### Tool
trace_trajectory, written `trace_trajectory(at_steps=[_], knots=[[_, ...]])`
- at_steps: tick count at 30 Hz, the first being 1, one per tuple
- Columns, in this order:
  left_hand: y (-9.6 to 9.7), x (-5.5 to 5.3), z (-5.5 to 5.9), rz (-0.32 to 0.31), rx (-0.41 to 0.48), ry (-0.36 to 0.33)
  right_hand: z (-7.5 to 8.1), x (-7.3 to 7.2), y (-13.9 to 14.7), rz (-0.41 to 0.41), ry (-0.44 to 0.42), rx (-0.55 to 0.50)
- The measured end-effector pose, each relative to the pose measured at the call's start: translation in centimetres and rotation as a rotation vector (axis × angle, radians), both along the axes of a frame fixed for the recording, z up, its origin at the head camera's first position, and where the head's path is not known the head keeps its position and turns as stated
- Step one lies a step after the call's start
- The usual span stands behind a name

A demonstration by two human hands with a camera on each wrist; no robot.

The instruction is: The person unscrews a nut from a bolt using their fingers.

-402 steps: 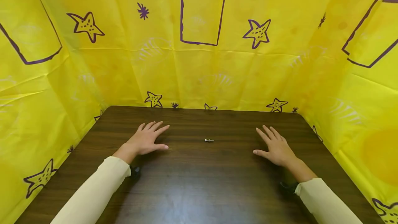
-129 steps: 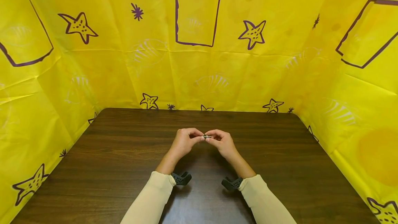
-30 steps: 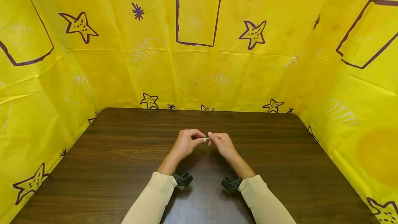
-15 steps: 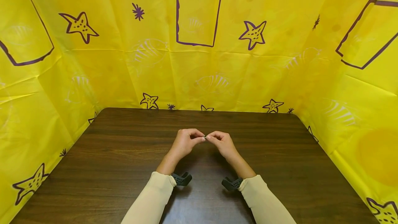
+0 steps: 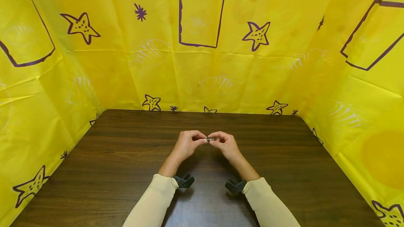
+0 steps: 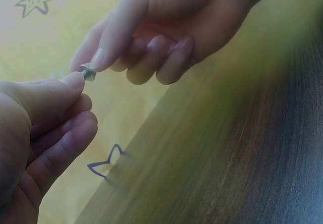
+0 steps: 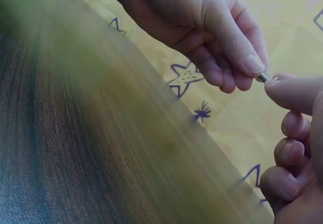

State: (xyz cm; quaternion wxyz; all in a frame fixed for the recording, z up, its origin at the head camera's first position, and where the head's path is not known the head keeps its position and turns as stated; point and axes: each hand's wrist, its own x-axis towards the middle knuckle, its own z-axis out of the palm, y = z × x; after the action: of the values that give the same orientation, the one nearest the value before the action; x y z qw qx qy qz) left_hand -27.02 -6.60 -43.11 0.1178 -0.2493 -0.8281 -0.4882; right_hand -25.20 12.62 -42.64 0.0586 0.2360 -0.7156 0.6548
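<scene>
A small silver bolt (image 5: 209, 139) is held level between both hands, above the middle of the table. Thumb and fingertips of the left hand (image 5: 186, 146) pinch one end of it. My right hand (image 5: 228, 145) has its thumb and index fingertip at the nut (image 6: 88, 72) on the bolt, its other fingers curled in the left wrist view. From the right wrist, a short length of the bolt (image 7: 261, 77) shows between the two thumbs; fingertips hide the rest.
A dark brown wood-grain table (image 5: 110, 171) lies under the hands. Yellow cloth (image 5: 202, 73) with purple starfish drawings surrounds it at the back and both sides. Each wrist wears a dark strap mount (image 5: 184, 181).
Earlier the bolt lay on the table between two spread hands. Within the last second the right thumb and finger have shifted along the bolt and parted slightly, showing more of it. The left hand stays put.
</scene>
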Motion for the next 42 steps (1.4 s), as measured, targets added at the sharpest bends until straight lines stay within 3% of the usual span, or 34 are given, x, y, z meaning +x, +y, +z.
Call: trace_trajectory(at_steps=[12,23,26,32,37,42], knots=[[0.0,0.0,0.1,-0.009,0.005,-0.009,0.2,0.2,0.0,-0.013,0.008,-0.005],[0.2,0.0,0.1,-0.016,0.009,-0.012,0.4,0.2,-0.3,-0.132,-0.136,0.095],[0.2,0.0,0.1,-0.015,0.002,-0.007,0.3,0.2,-0.3,-0.127,-0.122,0.131],[0.2,0.1,0.1,-0.017,-0.015,0.005,-2.2,-1.6,0.1,-0.129,-0.107,0.165],[0.2,0.1,0.1,-0.019,-0.011,0.001,-2.9,-1.9,0.0,-0.12,-0.082,0.133],[0.1,0.1,0.0,-0.015,0.002,0.0,-3.3,-1.9,0.1,-0.088,-0.001,0.077]])
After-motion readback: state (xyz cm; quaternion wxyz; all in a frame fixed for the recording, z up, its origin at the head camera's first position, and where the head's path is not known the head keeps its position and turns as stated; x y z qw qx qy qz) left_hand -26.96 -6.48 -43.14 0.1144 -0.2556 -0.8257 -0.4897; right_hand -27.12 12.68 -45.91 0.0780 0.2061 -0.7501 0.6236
